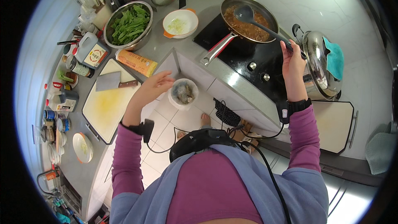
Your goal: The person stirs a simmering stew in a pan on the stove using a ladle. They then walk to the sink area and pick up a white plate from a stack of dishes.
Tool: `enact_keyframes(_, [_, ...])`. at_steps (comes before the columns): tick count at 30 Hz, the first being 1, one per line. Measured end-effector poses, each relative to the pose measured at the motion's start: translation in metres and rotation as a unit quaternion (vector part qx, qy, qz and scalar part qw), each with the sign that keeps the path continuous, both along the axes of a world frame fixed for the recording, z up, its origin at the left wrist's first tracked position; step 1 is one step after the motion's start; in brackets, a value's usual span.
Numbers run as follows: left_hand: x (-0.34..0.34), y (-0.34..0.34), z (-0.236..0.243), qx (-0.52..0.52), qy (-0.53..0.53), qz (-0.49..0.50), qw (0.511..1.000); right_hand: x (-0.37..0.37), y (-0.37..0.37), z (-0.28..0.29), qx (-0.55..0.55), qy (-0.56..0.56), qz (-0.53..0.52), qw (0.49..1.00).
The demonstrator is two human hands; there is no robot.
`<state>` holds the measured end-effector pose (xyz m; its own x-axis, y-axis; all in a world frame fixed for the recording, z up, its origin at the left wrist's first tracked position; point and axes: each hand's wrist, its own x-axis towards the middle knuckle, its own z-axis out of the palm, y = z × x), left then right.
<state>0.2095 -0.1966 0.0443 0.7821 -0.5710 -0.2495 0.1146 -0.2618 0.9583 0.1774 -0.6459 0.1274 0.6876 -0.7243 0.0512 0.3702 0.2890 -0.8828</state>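
My right hand (293, 65) is closed around the handle of a dark grey ladle (243, 14). The ladle's bowl rests over brown, saucy food in a frying pan (267, 10), whose steel-and-red handle (219, 49) points toward the lower left. Under the pan is a black cooktop (244, 62) with two knobs. My left hand (154, 88) hangs in the air with fingers stretched out and nothing in it. It is near a white cutting board (110, 114), where a cleaver (108, 81) lies, and a waste bin (174, 101) on the floor.
Leafy greens fill a steel bowl (148, 37) on the counter, beside a white-and-orange dish (191, 20) and an orange packet (136, 62). Bottles, including a large sauce jug (90, 49), line the left. A lidded steel pot (317, 64) with a teal cloth (334, 59) stands right of the cooktop.
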Motion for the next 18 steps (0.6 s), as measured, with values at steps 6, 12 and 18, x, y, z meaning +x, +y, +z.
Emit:
enact_keyframes(6, [0.059,-0.101,0.005,0.092,-0.165,-0.06,0.98,0.01,-0.035,-0.032,-0.318,0.112,0.064,0.939])
enact_keyframes(12, [0.079,-0.174,-0.009,0.16,-0.273,-0.082,0.945,0.002,-0.033,-0.023,-0.632,0.04,0.123,0.764])
enact_keyframes(18, [0.084,-0.202,-0.019,0.236,-0.281,-0.098,0.925,0.019,-0.031,-0.036,-0.666,0.026,0.193,0.72])
